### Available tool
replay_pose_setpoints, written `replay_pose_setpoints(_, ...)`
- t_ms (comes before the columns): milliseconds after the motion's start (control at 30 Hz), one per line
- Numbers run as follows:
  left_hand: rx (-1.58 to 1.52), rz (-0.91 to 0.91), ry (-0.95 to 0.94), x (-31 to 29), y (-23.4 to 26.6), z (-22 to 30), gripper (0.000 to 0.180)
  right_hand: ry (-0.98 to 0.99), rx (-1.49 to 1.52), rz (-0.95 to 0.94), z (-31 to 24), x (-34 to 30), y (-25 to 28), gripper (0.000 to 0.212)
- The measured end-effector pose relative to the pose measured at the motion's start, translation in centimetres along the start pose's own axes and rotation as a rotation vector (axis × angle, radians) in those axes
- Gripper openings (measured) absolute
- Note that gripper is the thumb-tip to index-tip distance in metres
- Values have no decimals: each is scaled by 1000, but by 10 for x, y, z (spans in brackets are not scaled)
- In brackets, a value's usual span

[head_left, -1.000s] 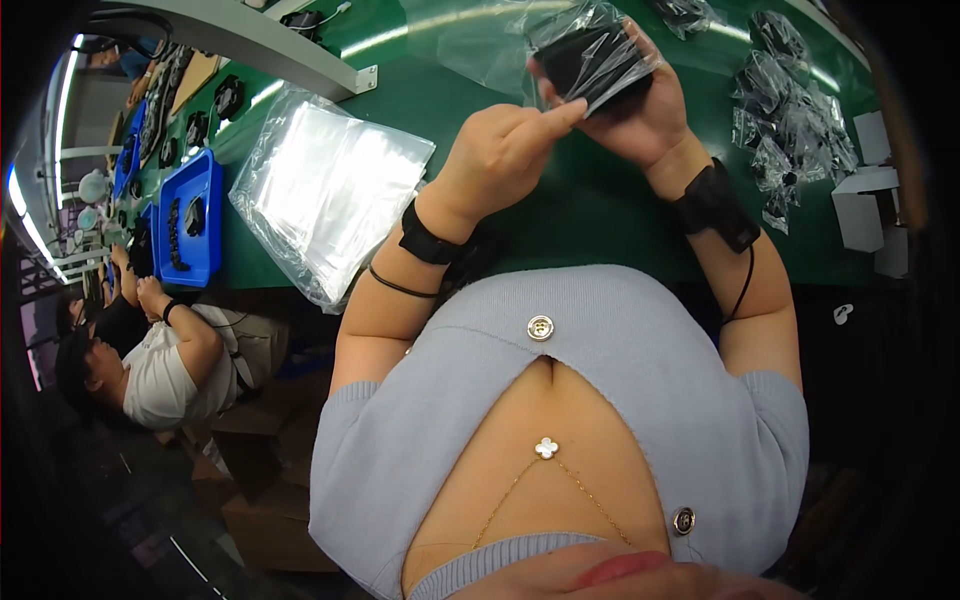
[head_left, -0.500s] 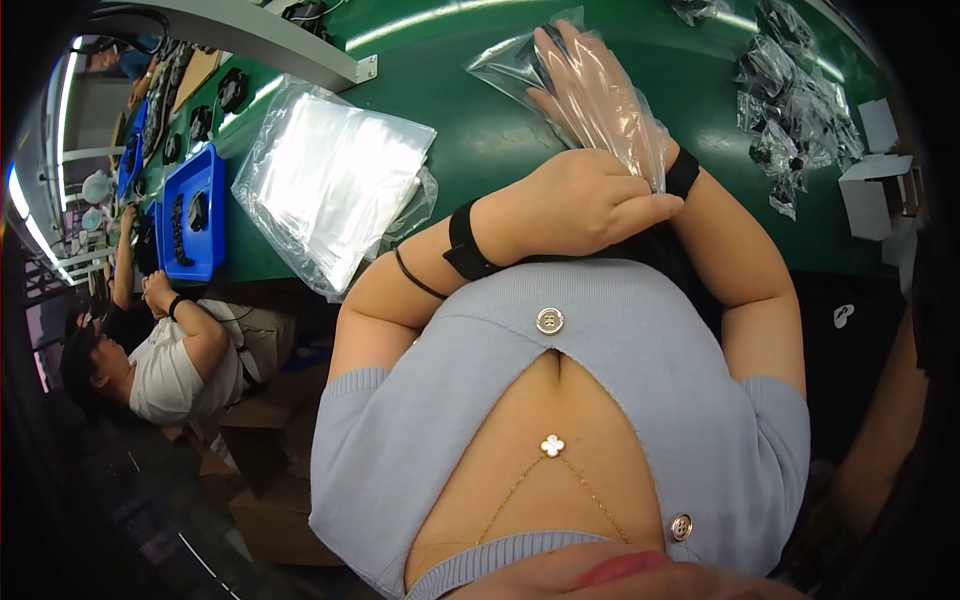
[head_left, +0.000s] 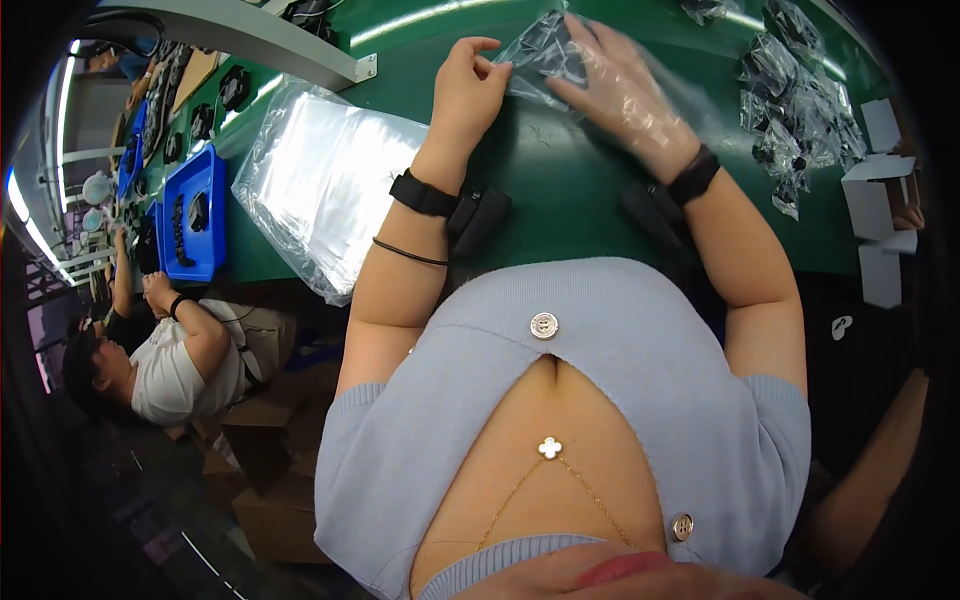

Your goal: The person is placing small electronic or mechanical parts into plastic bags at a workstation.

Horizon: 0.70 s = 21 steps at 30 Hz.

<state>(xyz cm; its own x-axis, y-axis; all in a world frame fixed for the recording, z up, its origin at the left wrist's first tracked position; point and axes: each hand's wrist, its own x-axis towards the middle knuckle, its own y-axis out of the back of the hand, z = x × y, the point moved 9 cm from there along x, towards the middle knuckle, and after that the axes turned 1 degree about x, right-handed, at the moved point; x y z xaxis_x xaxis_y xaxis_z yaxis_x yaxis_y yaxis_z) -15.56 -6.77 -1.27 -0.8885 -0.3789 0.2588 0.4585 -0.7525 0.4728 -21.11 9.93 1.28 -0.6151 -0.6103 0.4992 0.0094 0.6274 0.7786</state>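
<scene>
Plastic film, clear and crinkled, is spread between the two hands at the far side of the green tabletop point(head_left: 570, 190): a thin bag point(head_left: 543, 50), reaching from the left hand point(head_left: 468, 92) across to the right hand point(head_left: 635, 100). The left hand's fingers are curled, the thumb at the bag's near edge; whether they pinch the film, I cannot tell. The right hand's fingers are spread apart over the bag's right part, with glossy film across the back of the hand (partly blurred, so where the bag ends is unclear).

Left of the hands, a stack of clear bags point(head_left: 335, 180) lies flat on the tabletop, next to the left forearm. Beyond it stands a blue tray point(head_left: 207, 250) with black parts inside, and a grey metal bracket point(head_left: 300, 45) crosses above. On the right side, a heap of bagged black items point(head_left: 800, 120) lies near white boxes point(head_left: 868, 205). Each wrist bears a black strap, with a dark block hanging beneath it. At the far left sits a co-worker point(head_left: 180, 375) in a white shirt; another person's hand point(head_left: 908, 217) shows by the boxes.
</scene>
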Motion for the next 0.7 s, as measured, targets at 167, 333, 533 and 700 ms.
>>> replay_pose_setpoints(167, -48, -102, 97, -7, -6, -4, 31, 1048, -180, 586, -22, -23, 42, 43)
replay_pose_setpoints(333, -79, -120, 145, -10, -1, -10, 26, 434, 1219, -50, 52, -19, 76, 45)
replay_pose_setpoints(533, -234, -250, 81, -16, -17, 13, 28, -204, 618, -425, 43, -85, 48, 51)
replay_pose_setpoints(700, 9, -313, 69, -23, 5, 34, 31, -626, 794, -165, 107, -108, 85, 45)
